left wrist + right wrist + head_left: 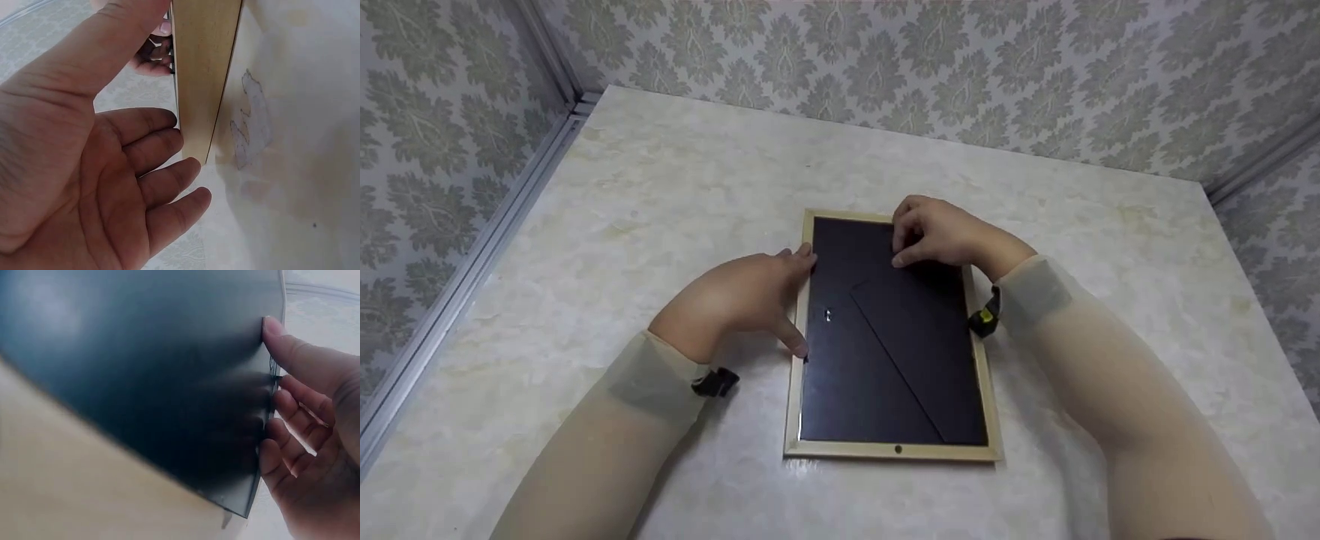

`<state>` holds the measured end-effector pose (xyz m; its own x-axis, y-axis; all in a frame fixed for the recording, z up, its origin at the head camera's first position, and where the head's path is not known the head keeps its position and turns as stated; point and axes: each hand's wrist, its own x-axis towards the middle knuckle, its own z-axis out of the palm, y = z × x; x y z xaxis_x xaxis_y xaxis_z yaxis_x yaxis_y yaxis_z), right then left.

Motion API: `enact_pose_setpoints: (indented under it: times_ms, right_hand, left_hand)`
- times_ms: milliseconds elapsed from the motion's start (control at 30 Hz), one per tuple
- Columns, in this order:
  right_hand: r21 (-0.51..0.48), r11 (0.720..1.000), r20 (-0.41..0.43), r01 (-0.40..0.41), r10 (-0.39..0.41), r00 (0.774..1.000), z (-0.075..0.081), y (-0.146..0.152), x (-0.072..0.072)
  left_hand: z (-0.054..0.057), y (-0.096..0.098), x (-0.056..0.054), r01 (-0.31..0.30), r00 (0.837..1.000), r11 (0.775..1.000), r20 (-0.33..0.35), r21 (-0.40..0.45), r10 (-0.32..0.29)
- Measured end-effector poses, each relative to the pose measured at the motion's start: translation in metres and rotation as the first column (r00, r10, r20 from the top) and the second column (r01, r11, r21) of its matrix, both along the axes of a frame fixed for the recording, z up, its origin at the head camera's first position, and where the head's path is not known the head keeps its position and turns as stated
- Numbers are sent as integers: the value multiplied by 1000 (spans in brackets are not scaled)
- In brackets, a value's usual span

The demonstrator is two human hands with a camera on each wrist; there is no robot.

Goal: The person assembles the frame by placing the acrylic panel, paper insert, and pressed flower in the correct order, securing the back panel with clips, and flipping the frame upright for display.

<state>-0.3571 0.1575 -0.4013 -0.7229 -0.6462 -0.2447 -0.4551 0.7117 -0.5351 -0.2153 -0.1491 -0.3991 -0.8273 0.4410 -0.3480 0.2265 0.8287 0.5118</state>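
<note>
A picture frame (994, 420) with light wooden rails lies back up on the table, its black backing board (855, 375) showing. My left hand (750, 296) rests along the left rail, thumb lower down and fingers higher up. In the left wrist view, those fingers (163, 149) lie loosely against the wooden side. My right hand (941, 232) is over the upper right of the backing, fingers bent and thumb apart from them. The right wrist view shows the thumb (275, 329) on a small dark tab at the board's edge, with the other fingertips along that edge.
The pale marbled table (682, 172) spreads around the frame. Patterned wall panels (877, 67) border its back and sides, with a metal rail (480, 240) at the left. Each wrist wears a dark strap, the left strap (715, 382) close above the table.
</note>
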Motion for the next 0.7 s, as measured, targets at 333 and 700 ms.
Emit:
enact_pose_setpoints:
  times_ms: [333, 700]
  right_hand:
    - [32, 999, -47, 13, -11, 999, 3, 1, 3]
    - [87, 996, -40, -36, 40, 998, 3, 1, 5]
  left_hand:
    - [2, 1, 0, 1, 1000, 1000, -6, -14, -1]
    - [0, 0, 0, 6, 1000, 1000, -5, -28, -6]
